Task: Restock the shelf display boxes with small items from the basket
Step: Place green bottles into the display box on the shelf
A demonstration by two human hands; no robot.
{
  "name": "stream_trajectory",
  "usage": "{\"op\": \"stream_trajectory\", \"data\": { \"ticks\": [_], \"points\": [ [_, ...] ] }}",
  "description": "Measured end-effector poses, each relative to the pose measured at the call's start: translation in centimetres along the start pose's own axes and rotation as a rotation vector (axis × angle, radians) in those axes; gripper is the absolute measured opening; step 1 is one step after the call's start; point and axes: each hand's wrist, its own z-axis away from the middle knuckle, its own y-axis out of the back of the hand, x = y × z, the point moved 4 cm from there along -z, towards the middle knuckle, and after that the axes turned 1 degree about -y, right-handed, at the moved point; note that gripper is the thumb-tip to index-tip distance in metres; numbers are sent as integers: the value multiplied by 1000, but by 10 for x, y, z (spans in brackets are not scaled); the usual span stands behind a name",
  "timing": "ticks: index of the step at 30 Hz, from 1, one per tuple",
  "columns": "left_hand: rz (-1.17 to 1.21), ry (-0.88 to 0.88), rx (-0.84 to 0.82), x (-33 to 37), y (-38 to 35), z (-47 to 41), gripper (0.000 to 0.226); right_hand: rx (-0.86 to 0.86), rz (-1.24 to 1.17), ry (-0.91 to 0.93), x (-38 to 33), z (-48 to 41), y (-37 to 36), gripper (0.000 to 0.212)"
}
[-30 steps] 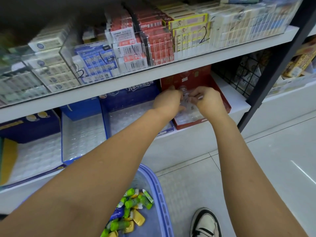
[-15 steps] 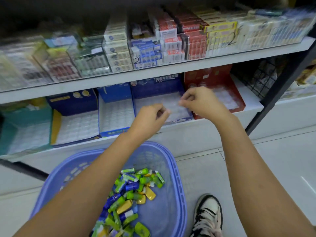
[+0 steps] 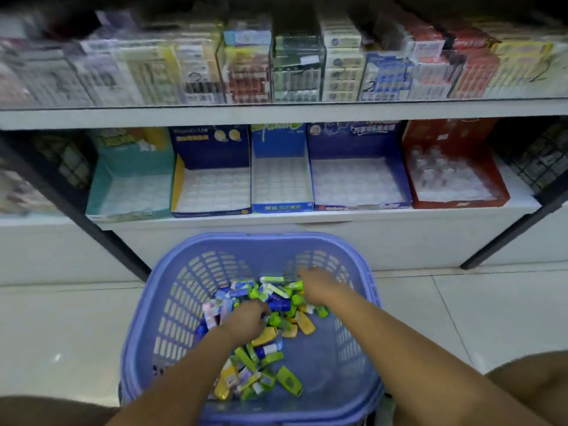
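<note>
The restocking looks barely begun: the teal display box [image 3: 135,158] and the blue display boxes [image 3: 359,146] on the lower shelf [image 3: 307,219] show bare white trays, and only the red display box [image 3: 458,202] holds some clear pieces. The left hand [image 3: 246,319] and right hand [image 3: 319,289] reach into the small items [image 3: 270,362] heaped in the purple basket [image 3: 159,318], fingers bent into the pile; whether either grips anything cannot be told

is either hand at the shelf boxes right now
No, the left hand and right hand are both down in the purple basket, among the small items.
</note>
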Motion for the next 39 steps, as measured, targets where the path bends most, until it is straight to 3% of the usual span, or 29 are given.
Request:
{"op": "stream_trajectory", "data": {
  "ticks": [6, 11, 14, 18, 25, 28, 31, 34, 36, 39],
  "points": [
    [-119, -39, 28, 2, -25, -24, 41, -17, -3, -61, 26, -31, -50, 43],
    [-241, 36, 41, 9, -41, -35, 37, 32, -1, -139, 34, -49, -76, 47],
    [-288, 55, 58, 15, -45, -39, 31, 121, 44, -133, 34, -53, -80, 39],
    [-241, 72, 62, 14, -39, -40, 29, 118, 79, -99, 28, -54, -66, 28],
    [180, 285, -36, 10, 42, -34, 35, -326, -174, 16, 9, -22, 9, 15],
    [495, 252, -33, 8, 91, -22, 30, -452, -261, -17, 5, 10, 47, 20],
    [856, 100, -17, 24, 130, -6, 23, -392, -322, 64, 1, 40, 87, 32],
    [1180, -37, -26, 55, 150, 5, 11, -151, -373, 162, 5, 63, 130, 27],
    [1337, -84, -48, 74, 154, 8, 10, 25, -426, 195, 11, 77, 157, 27],
    [1475, -110, -49, 94, 157, 10, 11, 95, -596, 264, 18, 94, 182, 32]
  ]
}}
